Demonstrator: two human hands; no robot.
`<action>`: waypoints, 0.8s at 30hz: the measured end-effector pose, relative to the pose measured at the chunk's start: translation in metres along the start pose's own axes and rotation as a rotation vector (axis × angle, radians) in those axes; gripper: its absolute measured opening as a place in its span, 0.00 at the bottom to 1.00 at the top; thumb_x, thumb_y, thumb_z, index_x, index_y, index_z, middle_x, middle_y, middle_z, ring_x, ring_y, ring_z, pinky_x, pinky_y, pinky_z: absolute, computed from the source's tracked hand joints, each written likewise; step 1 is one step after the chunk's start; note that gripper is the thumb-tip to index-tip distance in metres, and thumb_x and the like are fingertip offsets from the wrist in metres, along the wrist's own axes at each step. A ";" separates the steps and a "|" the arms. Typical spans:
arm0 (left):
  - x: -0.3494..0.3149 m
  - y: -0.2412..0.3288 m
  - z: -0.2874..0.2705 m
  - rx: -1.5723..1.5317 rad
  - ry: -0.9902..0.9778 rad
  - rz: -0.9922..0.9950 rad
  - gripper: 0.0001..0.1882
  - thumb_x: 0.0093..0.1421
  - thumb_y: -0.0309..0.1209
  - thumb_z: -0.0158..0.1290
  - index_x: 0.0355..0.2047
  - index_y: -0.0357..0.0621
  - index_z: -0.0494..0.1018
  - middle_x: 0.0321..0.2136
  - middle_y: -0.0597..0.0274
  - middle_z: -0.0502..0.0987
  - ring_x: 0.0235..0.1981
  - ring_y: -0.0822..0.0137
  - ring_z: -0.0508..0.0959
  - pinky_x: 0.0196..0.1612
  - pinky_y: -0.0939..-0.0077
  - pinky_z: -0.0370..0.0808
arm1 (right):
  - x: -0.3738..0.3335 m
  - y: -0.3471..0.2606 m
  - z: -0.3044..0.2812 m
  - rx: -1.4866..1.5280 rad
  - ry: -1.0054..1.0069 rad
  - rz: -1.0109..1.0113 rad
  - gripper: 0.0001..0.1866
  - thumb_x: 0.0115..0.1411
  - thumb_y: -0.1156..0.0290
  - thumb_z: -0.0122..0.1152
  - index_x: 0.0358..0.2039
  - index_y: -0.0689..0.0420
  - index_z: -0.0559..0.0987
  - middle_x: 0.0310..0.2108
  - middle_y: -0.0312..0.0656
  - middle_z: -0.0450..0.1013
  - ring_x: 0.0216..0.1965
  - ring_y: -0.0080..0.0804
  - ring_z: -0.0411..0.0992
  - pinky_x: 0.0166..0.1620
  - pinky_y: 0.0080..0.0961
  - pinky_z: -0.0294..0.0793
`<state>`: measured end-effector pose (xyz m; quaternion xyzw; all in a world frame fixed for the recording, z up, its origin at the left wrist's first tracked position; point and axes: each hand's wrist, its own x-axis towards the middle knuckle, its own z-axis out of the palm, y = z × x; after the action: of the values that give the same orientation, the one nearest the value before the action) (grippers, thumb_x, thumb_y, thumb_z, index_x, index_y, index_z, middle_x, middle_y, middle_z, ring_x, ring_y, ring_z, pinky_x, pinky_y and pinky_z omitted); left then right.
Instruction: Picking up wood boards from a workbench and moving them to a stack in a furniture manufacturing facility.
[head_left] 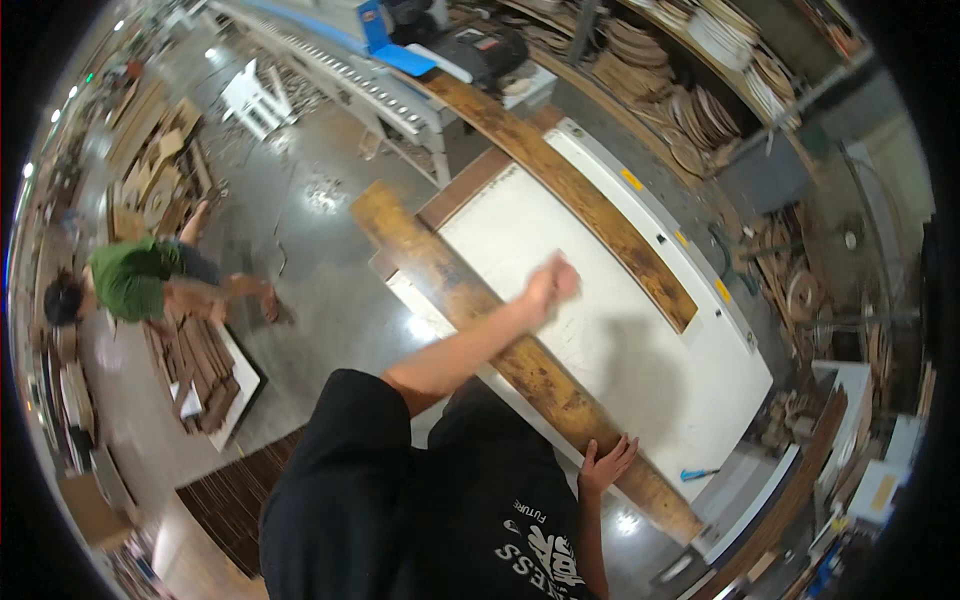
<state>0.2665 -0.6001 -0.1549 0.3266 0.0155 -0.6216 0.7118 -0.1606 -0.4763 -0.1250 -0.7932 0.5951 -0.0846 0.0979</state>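
A long board (545, 375) with a mottled brown and yellow face lies slantwise across the near edge of a white-topped table (520, 225). My right hand (608, 462) rests on its lower right part, fingers spread over the surface. Across the board reaches my left arm. Its hand (552, 285) hovers over the white top beyond the board, and motion blur hides whether its fingers hold anything. Farther back, a second mottled board (590, 205) runs from the machine (400, 60) along the table's far side.
A blue-handled tool (698, 474) lies at the table's right end. A roller conveyor (330, 75) stands at the upper left. At left, a person in a green shirt (130, 278) is beside stacked brown boards (200, 370). Shelves with coiled strips (690, 120) line the back right.
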 end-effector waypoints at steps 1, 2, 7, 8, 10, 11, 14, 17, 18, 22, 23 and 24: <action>0.024 0.024 -0.005 0.058 0.106 0.041 0.26 0.77 0.52 0.41 0.30 0.47 0.72 0.26 0.64 0.73 0.31 0.65 0.74 0.40 0.65 0.74 | -0.013 0.004 0.001 0.028 0.066 0.056 0.42 0.67 0.48 0.60 0.73 0.60 0.60 0.74 0.59 0.50 0.75 0.61 0.47 0.73 0.61 0.47; 0.046 0.041 -0.001 0.131 0.269 0.135 0.26 0.75 0.56 0.43 0.32 0.47 0.72 0.25 0.64 0.73 0.28 0.65 0.72 0.37 0.65 0.73 | -0.025 0.005 -0.001 0.017 0.080 0.114 0.42 0.67 0.48 0.60 0.73 0.60 0.60 0.74 0.59 0.50 0.75 0.61 0.47 0.73 0.61 0.47; 0.159 0.143 -0.088 0.021 0.418 0.305 0.31 0.71 0.63 0.44 0.21 0.56 0.56 0.16 0.70 0.59 0.20 0.67 0.63 0.26 0.68 0.64 | -0.071 -0.003 -0.021 0.021 0.089 0.371 0.39 0.65 0.59 0.65 0.72 0.59 0.61 0.74 0.59 0.51 0.73 0.64 0.49 0.72 0.61 0.48; 0.172 0.150 -0.083 -0.028 0.478 0.291 0.33 0.71 0.66 0.41 0.19 0.56 0.54 0.16 0.70 0.58 0.17 0.68 0.60 0.22 0.70 0.59 | -0.080 -0.009 -0.030 0.047 0.052 0.478 0.39 0.64 0.64 0.67 0.71 0.59 0.62 0.73 0.59 0.51 0.73 0.64 0.49 0.72 0.60 0.50; 0.189 0.184 -0.090 -0.119 0.364 0.145 0.37 0.69 0.70 0.41 0.22 0.48 0.60 0.15 0.69 0.59 0.15 0.70 0.58 0.19 0.75 0.54 | -0.104 -0.004 -0.024 0.013 0.103 0.552 0.37 0.61 0.70 0.67 0.69 0.58 0.64 0.72 0.58 0.52 0.72 0.63 0.51 0.71 0.58 0.54; 0.195 0.177 -0.074 -0.061 0.410 0.101 0.38 0.68 0.69 0.44 0.29 0.41 0.66 0.17 0.67 0.62 0.17 0.70 0.61 0.19 0.76 0.61 | -0.118 -0.001 -0.023 0.035 0.112 0.587 0.36 0.61 0.69 0.67 0.68 0.57 0.65 0.72 0.58 0.53 0.71 0.63 0.52 0.70 0.58 0.56; 0.211 0.150 -0.033 -0.013 0.480 0.176 0.34 0.69 0.61 0.52 0.49 0.36 0.68 0.27 0.63 0.69 0.21 0.69 0.67 0.24 0.74 0.75 | -0.144 -0.013 -0.026 0.066 0.156 0.719 0.32 0.61 0.69 0.67 0.65 0.57 0.68 0.70 0.57 0.56 0.70 0.61 0.55 0.68 0.56 0.60; 0.234 0.175 -0.057 -0.003 0.414 0.139 0.27 0.74 0.57 0.46 0.47 0.43 0.69 0.27 0.65 0.71 0.19 0.71 0.62 0.22 0.75 0.69 | -0.158 -0.023 -0.020 0.145 0.144 0.766 0.28 0.60 0.70 0.68 0.60 0.57 0.72 0.68 0.55 0.58 0.67 0.60 0.58 0.66 0.54 0.64; 0.240 0.182 -0.068 0.007 0.368 0.158 0.24 0.75 0.55 0.44 0.46 0.45 0.70 0.27 0.66 0.72 0.18 0.71 0.60 0.21 0.74 0.67 | -0.160 -0.024 -0.015 0.194 0.109 0.749 0.26 0.58 0.71 0.68 0.57 0.58 0.74 0.68 0.54 0.58 0.66 0.59 0.60 0.66 0.52 0.65; 0.259 0.142 -0.074 0.111 0.361 0.058 0.18 0.78 0.48 0.42 0.44 0.49 0.72 0.27 0.68 0.73 0.18 0.71 0.61 0.22 0.73 0.67 | -0.171 -0.031 -0.013 0.253 0.082 0.791 0.23 0.59 0.70 0.68 0.55 0.56 0.76 0.64 0.52 0.64 0.62 0.55 0.67 0.62 0.47 0.71; 0.266 0.164 -0.086 0.139 0.331 0.093 0.18 0.78 0.48 0.42 0.44 0.49 0.72 0.28 0.68 0.74 0.18 0.71 0.62 0.23 0.74 0.68 | -0.165 -0.031 -0.016 0.278 0.117 0.798 0.23 0.59 0.70 0.68 0.55 0.56 0.76 0.64 0.52 0.64 0.62 0.55 0.67 0.62 0.47 0.71; 0.273 0.171 -0.094 0.164 0.303 0.111 0.17 0.79 0.47 0.41 0.43 0.48 0.72 0.29 0.68 0.74 0.19 0.71 0.63 0.23 0.74 0.68 | -0.160 -0.028 -0.020 0.285 0.143 0.724 0.23 0.59 0.71 0.68 0.55 0.57 0.76 0.63 0.52 0.65 0.61 0.54 0.68 0.62 0.46 0.71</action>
<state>0.5174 -0.7912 -0.2691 0.4739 0.0537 -0.5242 0.7055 -0.1835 -0.3160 -0.1017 -0.5028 0.8238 -0.1814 0.1888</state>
